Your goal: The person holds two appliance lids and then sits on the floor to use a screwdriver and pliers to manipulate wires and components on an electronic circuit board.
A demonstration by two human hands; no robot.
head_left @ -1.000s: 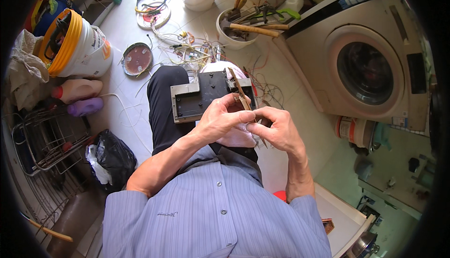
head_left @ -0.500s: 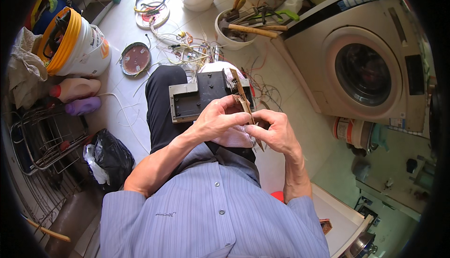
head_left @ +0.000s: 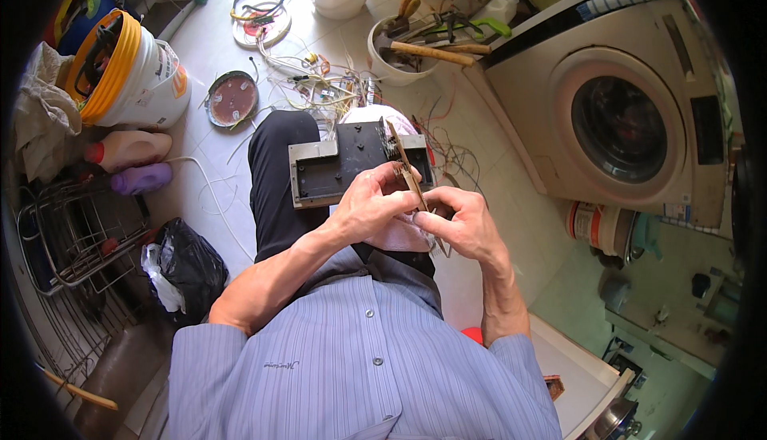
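Held almost edge-on in front of my lap is a thin brown circuit board (head_left: 405, 157) with pins and small parts along its faces. My left hand (head_left: 369, 207) grips it from the left, thumb and fingers closed on its middle. On the other side my right hand (head_left: 470, 223) pinches its lower part between thumb and fingers. Beneath and beyond the hands, a black plastic housing (head_left: 345, 164) rests across my thighs, open side up. A pale pink cloth (head_left: 399, 237) lies under it. My fingers hide part of the board's middle.
Tangled wires (head_left: 331, 89) lie on the floor beyond my knees, beside a round reddish-brown plate (head_left: 232, 99). A white tub (head_left: 385, 61) holds a hammer (head_left: 431, 51) and other tools. A washing machine (head_left: 527, 112) stands right; a yellow-rimmed bucket (head_left: 144, 81) and black bag (head_left: 192, 268) are left.
The board has turned slightly, now showing more edge-on, and both hands have shifted a little left with it. The housing stays in place.
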